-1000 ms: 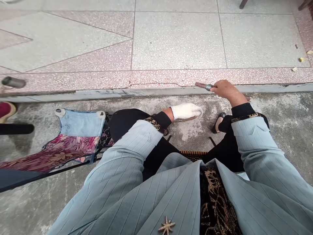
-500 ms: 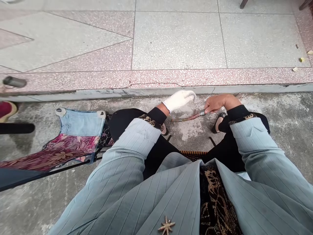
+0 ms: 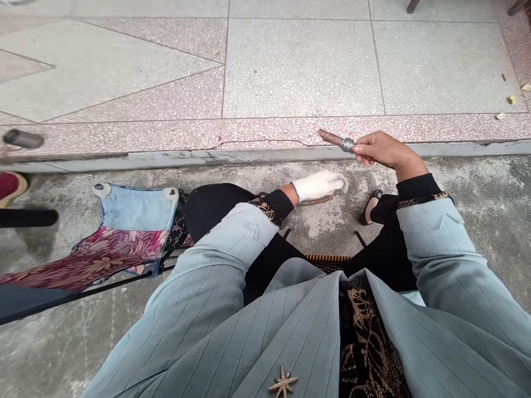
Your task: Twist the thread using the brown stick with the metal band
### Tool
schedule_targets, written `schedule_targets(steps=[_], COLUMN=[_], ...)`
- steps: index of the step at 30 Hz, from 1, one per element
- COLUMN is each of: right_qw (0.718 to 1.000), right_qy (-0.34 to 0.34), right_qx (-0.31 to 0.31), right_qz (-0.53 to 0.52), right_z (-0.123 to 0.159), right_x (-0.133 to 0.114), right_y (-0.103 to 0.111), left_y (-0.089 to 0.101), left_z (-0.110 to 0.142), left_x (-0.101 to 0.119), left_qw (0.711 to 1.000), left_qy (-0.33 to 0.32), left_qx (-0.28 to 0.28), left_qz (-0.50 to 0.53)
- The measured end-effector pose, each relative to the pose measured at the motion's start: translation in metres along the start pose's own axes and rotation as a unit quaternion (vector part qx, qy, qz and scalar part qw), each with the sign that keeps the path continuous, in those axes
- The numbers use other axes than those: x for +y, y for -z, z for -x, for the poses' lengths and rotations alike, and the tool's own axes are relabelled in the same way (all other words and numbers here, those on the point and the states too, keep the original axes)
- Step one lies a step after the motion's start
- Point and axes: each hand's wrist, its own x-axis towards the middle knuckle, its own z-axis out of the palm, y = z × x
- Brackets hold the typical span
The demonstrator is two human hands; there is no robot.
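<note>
My right hand (image 3: 379, 150) is bare and closed round a brown stick (image 3: 330, 136) with silvery wire (image 3: 347, 145) wound about it in a thick coil. It is held out above the step edge, pointing left. A thin strand of the wire hangs from the coil toward my left hand (image 3: 321, 186). That hand wears a white glove, its fingers curled and closed; what lies in them is hidden. Just below the glove shows part of a brown, stick-like piece (image 3: 317, 200). I cannot tell whether the glove grips it.
A low step (image 3: 265, 152) with a terrazzo top runs across in front. At left stands a folding chair (image 3: 136, 207) with denim and floral cloth. Someone's red shoe (image 3: 12, 188) and a dark cylinder (image 3: 24, 139) are farther left. I sit on a woven seat (image 3: 327, 260).
My right hand has risen away from me, bringing the wire-wound stick up over the step edge. My gloved left hand has shifted right and nearer my body. The wire strand now shows.
</note>
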Motion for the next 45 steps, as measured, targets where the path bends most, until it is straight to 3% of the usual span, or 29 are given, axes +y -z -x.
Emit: schedule_targets(steps=[4,8,14,18,21,24,28,31,33,36,38,40,42,45], right_qw=[0.996,0.988,0.998,0.984,0.937,0.890,0.886,0.899,0.930,0.985,0.990,0.982,0.978,0.970], right_qy=[-0.057,-0.076,-0.051,-0.110,-0.177,-0.186,-0.113,-0.051,-0.012,0.036,0.045,0.035,0.003,-0.071], right_qx=[0.048,0.057,0.023,0.005,-0.073,-0.226,-0.384,-0.421,-0.365,-0.144,0.022,0.143,0.201,0.213], right_qz=[0.054,0.120,0.006,0.137,0.293,0.351,0.235,0.107,0.034,-0.088,-0.133,-0.119,-0.057,0.088], right_z=[-0.018,-0.027,-0.021,-0.025,-0.028,-0.029,-0.028,-0.023,-0.016,-0.007,-0.004,-0.004,-0.007,-0.015], right_x=[0.010,0.010,0.010,0.011,0.009,0.010,0.012,0.008,0.005,0.003,0.005,0.008,0.012,0.016], right_y=[-0.009,-0.018,-0.021,-0.018,-0.022,-0.031,-0.037,-0.030,-0.021,-0.006,0.003,0.010,0.014,0.016], left_y=[0.000,-0.003,-0.012,-0.013,-0.011,-0.005,0.005,0.010,0.011,0.007,0.004,0.002,0.001,0.004], left_z=[-0.004,-0.007,-0.008,-0.006,-0.003,0.000,0.003,0.002,0.001,-0.001,-0.002,-0.001,0.000,0.003], left_x=[-0.006,-0.015,-0.015,-0.013,-0.014,-0.011,-0.005,-0.005,-0.008,-0.012,-0.015,-0.014,-0.009,0.002], left_qw=[0.999,0.998,0.977,0.952,0.940,0.930,0.928,0.949,0.965,0.978,0.985,0.988,0.987,0.983], left_qy=[-0.010,-0.007,0.042,0.048,0.042,0.046,0.029,0.031,0.041,0.049,0.048,0.047,0.042,0.032], left_qx=[0.005,-0.008,-0.040,-0.039,-0.019,-0.002,0.023,0.059,0.089,0.113,0.100,0.075,0.050,0.031], left_qz=[-0.044,-0.068,-0.207,-0.298,-0.338,-0.364,-0.370,-0.308,-0.244,-0.166,-0.132,-0.125,-0.145,-0.177])
